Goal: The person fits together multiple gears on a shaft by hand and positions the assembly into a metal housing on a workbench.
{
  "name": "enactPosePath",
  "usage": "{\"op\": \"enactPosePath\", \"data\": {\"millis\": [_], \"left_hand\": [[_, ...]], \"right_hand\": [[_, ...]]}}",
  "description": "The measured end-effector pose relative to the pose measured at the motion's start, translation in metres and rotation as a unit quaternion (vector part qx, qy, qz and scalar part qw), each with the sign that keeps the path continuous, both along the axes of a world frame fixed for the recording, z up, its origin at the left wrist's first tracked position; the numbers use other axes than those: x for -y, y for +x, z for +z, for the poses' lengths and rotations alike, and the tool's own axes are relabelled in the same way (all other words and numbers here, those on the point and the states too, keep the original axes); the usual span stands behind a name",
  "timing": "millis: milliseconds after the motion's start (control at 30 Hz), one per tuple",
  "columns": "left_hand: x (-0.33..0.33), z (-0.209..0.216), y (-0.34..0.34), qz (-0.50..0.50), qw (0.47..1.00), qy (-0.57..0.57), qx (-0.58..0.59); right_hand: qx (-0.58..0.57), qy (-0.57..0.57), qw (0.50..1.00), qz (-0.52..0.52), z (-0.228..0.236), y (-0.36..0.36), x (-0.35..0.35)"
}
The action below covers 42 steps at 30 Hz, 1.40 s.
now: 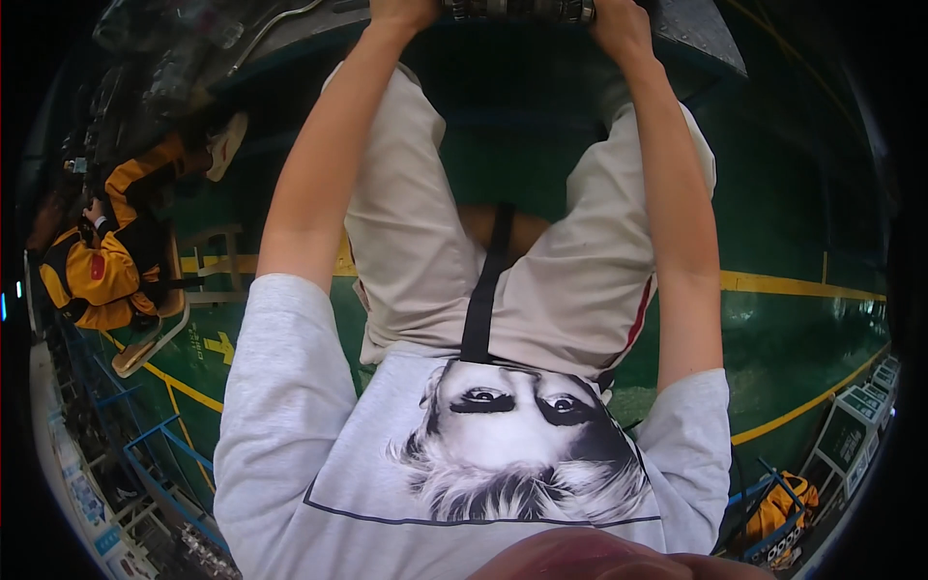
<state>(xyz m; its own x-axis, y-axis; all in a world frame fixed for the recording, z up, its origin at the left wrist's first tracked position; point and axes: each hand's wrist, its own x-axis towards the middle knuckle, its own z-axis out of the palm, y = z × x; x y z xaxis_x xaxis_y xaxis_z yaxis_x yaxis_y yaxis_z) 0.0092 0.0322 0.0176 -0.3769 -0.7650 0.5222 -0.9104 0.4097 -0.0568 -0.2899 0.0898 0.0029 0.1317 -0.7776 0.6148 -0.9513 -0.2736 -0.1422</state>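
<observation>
Reaching past a grey printed shirt (280, 416) and pale trousers (406, 222), a worker has the left hand (401, 12) and right hand (619, 27) at opposite ends of a ribbed metal part (520, 10), by a grey metal surface (691, 34) at the upper edge. Cropped fingers leave each grip impossible to tell. The step looks like two-handed steadying; the next move likely calls for level, even support. Farther left, a co-worker (101, 266) sits in yellow and black.

A grey metal bench (698, 39) stands on green floor (773, 358), a thin curved rod (255, 39) on its left part
</observation>
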Motion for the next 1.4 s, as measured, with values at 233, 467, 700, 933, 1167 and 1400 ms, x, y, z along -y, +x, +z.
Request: {"op": "enactPosePath", "data": {"millis": [233,467,700,933,1167,1400], "left_hand": [[0.003,0.005,-0.004,0.023,1.000,0.014,0.003],[0.021,0.010,-0.003,0.037,0.998,0.050,0.011],[0.022,0.005,-0.001,-0.023,0.998,-0.003,-0.056],[0.015,0.007,-0.002,-0.037,0.997,0.010,-0.068],[0.015,0.006,-0.001,-0.034,0.995,0.021,-0.089],[0.010,0.005,-0.002,-0.045,0.995,0.005,-0.087]], "right_hand": [[-0.014,-0.010,1.000,0.001,0.009,-0.003,0.004],[-0.002,0.035,0.999,-0.024,0.014,-0.002,0.022],[0.043,0.045,0.996,-0.068,0.005,0.005,0.026],[0.043,0.038,0.996,-0.065,0.010,0.004,0.016],[0.039,0.030,0.997,-0.056,0.015,0.005,0.011],[0.048,0.000,0.998,-0.051,0.008,0.005,0.005]]}}
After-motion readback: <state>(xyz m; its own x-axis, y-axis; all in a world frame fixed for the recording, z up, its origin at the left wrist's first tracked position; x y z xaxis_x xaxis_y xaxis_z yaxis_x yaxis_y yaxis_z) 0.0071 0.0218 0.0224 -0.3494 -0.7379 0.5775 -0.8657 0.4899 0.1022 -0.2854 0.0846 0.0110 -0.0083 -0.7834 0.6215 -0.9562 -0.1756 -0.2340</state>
